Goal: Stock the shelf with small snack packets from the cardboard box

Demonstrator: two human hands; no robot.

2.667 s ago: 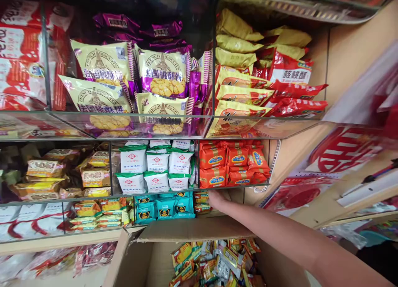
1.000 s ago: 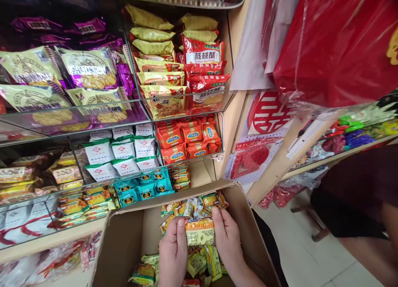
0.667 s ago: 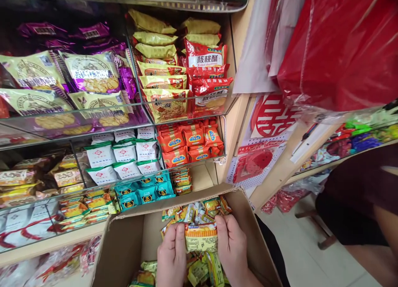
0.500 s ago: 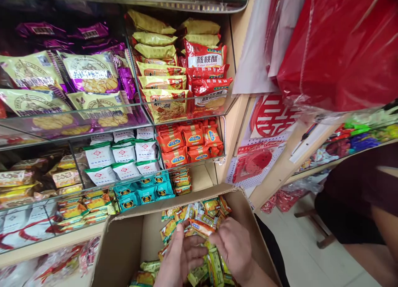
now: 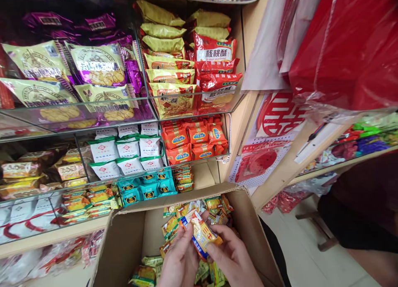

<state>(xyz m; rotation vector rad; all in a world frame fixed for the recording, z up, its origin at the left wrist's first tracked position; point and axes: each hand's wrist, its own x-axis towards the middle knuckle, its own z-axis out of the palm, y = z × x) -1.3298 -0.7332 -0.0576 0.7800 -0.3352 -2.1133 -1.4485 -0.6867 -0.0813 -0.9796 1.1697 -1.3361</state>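
- The left hand point(image 5: 182, 256) gripped one orange, white and blue snack packet point(image 5: 202, 234), thumb on its face; the right hand point(image 5: 234, 254) was closed on the packet's lower end. The label showed "三" and a further, partly legible character.
- The packet was above an open cardboard box point(image 5: 124, 241), count one, holding loose small wrapped snacks point(image 5: 170, 227), too jumbled to count.
- Lower shelf: teal packets point(image 5: 149, 190) with black round emblems, print illegible.
- Middle shelf: white-and-green packets point(image 5: 104, 150), six in the two front rows, red diamond logo; beside them, orange-red packets point(image 5: 175, 136) with blue oval labels.
- Upper shelf: four cream-and-purple biscuit packets point(image 5: 96, 63) faced outward, partly reading "BISCU"; yellow packets point(image 5: 172, 98), marked "桃酥"; red packets point(image 5: 217, 53), marked "核桃酥".
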